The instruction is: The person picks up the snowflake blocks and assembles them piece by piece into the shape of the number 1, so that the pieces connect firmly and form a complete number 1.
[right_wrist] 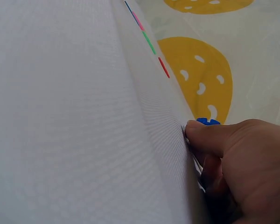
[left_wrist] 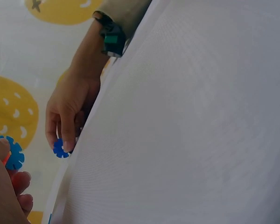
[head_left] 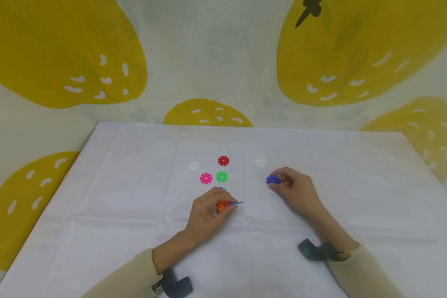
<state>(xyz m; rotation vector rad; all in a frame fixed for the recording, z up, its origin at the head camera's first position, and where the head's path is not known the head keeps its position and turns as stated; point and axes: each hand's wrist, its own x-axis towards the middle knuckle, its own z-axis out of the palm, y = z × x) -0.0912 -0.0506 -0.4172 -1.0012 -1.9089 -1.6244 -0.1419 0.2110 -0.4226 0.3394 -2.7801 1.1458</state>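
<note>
My left hand [head_left: 206, 213] pinches an orange notched plastic disc [head_left: 222, 206] together with a light blue notched disc [head_left: 236, 203], which appears edge-on in the head view. The left wrist view shows that light blue disc [left_wrist: 15, 156] face-on, with a bit of orange beside it; whether the two are slotted together I cannot tell. Farther right, my right hand [head_left: 298, 188] grips a dark blue notched disc [head_left: 272, 179] between thumb and fingers, near the tabletop. Most of that disc is hidden in the right wrist view, where only its blue edge [right_wrist: 208, 121] shows past the thumb.
On the white-covered table [head_left: 115, 178] lie a red disc [head_left: 223, 161], a green disc [head_left: 222, 177], a pink disc [head_left: 206, 178], a white disc [head_left: 193, 167] and another white disc [head_left: 260, 163]. One blue disc [head_left: 222, 188] is partly hidden behind the left hand.
</note>
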